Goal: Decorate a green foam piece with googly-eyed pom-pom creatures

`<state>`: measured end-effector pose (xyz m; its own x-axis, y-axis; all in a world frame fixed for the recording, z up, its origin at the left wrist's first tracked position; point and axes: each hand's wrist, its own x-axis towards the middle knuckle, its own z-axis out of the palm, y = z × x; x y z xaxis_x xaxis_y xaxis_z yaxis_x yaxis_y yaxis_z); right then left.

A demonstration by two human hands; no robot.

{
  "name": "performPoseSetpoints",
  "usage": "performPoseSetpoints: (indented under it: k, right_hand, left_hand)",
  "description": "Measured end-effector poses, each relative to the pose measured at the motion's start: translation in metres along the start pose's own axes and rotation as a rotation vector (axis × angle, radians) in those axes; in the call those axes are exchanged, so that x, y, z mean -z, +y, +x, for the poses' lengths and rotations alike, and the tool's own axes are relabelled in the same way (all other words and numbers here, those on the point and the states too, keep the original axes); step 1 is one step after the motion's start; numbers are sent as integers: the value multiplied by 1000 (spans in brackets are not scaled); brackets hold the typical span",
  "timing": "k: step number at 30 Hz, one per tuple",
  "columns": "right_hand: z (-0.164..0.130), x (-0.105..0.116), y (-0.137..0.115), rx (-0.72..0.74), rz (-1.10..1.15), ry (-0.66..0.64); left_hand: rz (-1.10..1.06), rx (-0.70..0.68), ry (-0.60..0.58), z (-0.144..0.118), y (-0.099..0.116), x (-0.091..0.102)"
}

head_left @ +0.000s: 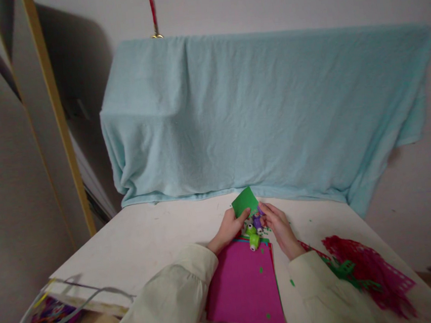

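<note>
Magenta sheet [246, 285] low in the frame, 2 hands working just above it.
Left hand [229, 228] pinches the green card [245, 202] upright, presumably steadying it; right hand [278, 226] curls around a purple punch [257, 222] at its edge; teal cloth [264, 111] fills the top.

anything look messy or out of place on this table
Small green paper bits lie scattered over the pink sheet and the white table. At the right edge, a tangled heap of punched red and green scraps sprawls loose. Nothing looks damaged.
</note>
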<state>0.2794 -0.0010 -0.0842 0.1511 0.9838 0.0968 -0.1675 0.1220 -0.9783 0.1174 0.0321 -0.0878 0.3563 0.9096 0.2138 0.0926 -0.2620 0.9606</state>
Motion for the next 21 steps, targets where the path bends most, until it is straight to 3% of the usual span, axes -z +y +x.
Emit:
performPoseSetpoints:
  k: [14,21]
  right_hand:
    - [1,1,2,-20,-17,-29]
    - [0,0,-1,-29,-28,-25]
  left_hand:
    - [31,-24,48,2,1,1]
    - [35,-41,-5,3,-4,0]
